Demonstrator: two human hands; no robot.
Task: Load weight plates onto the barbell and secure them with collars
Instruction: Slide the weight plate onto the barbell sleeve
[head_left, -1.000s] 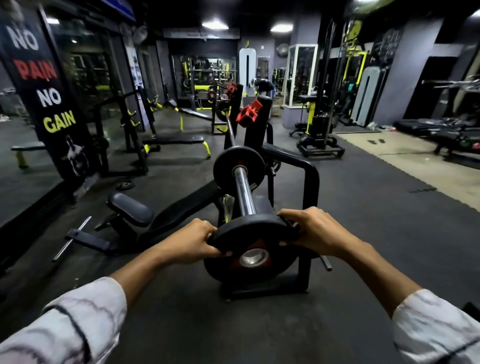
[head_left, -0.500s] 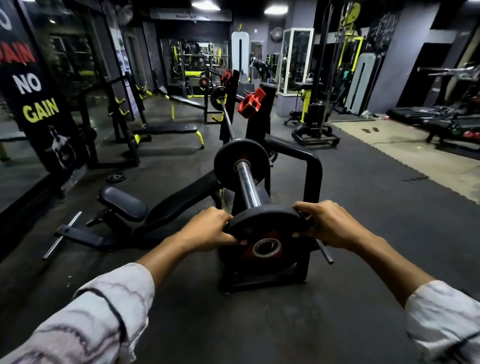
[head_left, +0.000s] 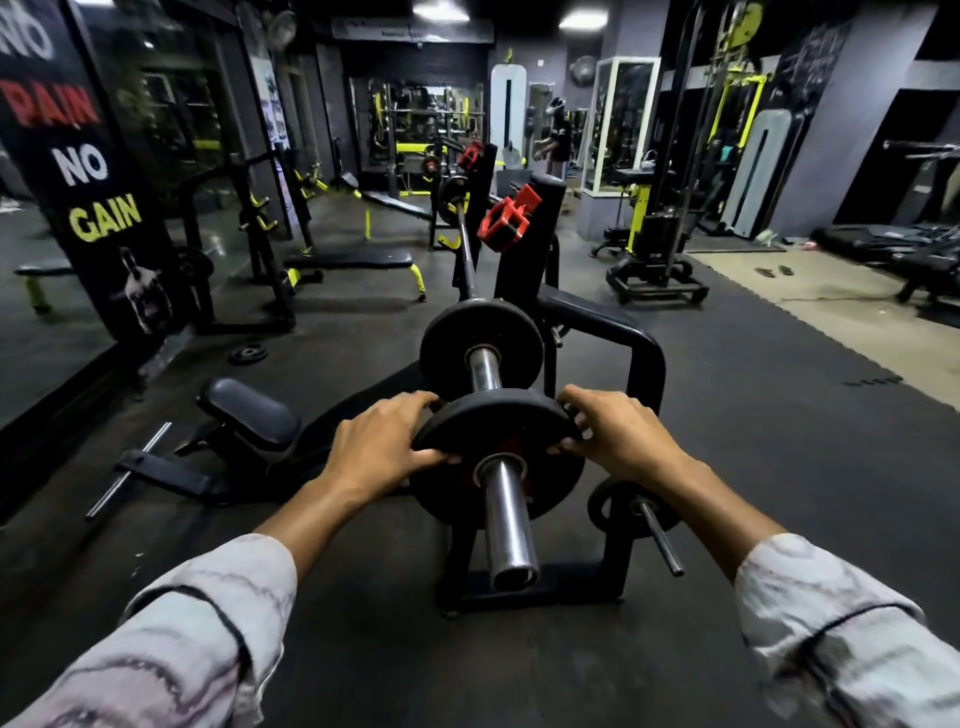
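A black padded bench (head_left: 249, 415) and steel rack frame (head_left: 644, 364) flank a chrome barbell (head_left: 506, 519) on a rubber-matted floor (head_left: 779, 441). Both hands, left (head_left: 382, 449) and right (head_left: 621, 434), grasp a round matte-black weight plate (head_left: 493, 421) threaded on the sleeve, behind another plate (head_left: 480, 325); red collars (head_left: 506, 218) sit beyond.

Glossy metal barbell sleeve (head_left: 506, 514), seemingly rubbery-matt plate (head_left: 493, 421)

Bare sleeve (head_left: 509, 525) ahead of held plate (head_left: 498, 457), rack frame (head_left: 647, 364) close right
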